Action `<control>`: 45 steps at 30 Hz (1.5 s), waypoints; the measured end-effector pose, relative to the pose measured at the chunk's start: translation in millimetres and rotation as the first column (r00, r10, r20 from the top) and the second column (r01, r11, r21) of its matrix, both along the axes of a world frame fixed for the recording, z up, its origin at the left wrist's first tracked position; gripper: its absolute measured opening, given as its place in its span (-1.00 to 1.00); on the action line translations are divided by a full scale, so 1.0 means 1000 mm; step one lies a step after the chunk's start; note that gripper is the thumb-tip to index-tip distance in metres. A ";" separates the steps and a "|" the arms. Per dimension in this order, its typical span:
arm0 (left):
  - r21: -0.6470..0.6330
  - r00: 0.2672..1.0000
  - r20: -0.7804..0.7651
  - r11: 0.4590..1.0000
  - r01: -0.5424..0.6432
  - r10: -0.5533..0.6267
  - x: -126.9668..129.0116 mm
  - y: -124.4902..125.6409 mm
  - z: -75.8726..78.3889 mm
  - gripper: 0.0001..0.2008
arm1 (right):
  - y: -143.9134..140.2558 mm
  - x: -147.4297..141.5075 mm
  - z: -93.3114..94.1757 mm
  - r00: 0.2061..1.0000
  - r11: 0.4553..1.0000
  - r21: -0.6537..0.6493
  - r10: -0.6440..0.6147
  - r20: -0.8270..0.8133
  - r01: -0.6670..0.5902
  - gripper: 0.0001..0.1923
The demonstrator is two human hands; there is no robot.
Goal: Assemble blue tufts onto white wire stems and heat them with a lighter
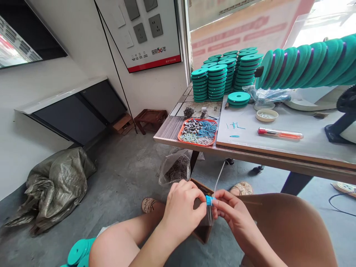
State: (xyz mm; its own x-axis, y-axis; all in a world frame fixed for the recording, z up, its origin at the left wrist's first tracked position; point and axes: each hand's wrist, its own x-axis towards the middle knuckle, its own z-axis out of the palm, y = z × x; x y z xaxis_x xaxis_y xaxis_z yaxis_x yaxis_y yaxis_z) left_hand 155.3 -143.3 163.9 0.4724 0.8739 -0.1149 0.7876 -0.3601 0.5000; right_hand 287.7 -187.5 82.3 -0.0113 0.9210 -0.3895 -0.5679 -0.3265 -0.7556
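Above my lap, a small bright-blue bundle is pinched between the thumb and forefinger of my left hand. A thin white cord rises from beside it toward the table edge. My right hand closes thumb and fingers on the cord, right against the blue bundle. Whitish strands hang below the fingers; their ends are hard to make out. On the table ahead, an orange-rimmed tray holds grey weights, blue springy-looking pieces and small metal and pale parts in separate heaps.
Stacks of green foam discs stand at the table's back, and more discs fill a rod at right. A red-capped tube, blue scraps and a small dish lie nearby. Below are a plastic bag and a wooden box.
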 end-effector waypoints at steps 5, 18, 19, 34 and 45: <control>0.001 1.000 -0.003 1.000 0.007 -0.007 0.001 0.002 -0.002 -0.91 | 0.000 0.001 -0.001 1.000 1.000 -0.002 0.000 -0.001 0.000 -0.67; 0.181 1.000 0.014 0.983 0.003 -0.006 -0.004 0.030 0.020 -0.89 | 0.003 0.022 0.017 0.986 0.987 0.004 -0.160 0.045 0.160 -0.64; 0.220 0.999 0.038 0.975 0.008 -0.017 0.002 0.040 0.026 -0.89 | 0.007 0.033 0.024 0.980 0.985 0.037 -0.173 0.093 0.171 -0.64; 0.310 0.972 -0.089 0.922 0.233 -0.216 0.132 0.152 0.030 -0.86 | 0.107 0.174 0.098 0.768 0.997 0.078 -0.052 0.638 0.002 -0.66; 0.293 0.963 -0.125 0.918 0.265 -0.238 0.133 0.152 0.032 -0.89 | 0.121 0.180 0.090 0.543 0.988 0.066 0.019 0.840 -0.136 -0.80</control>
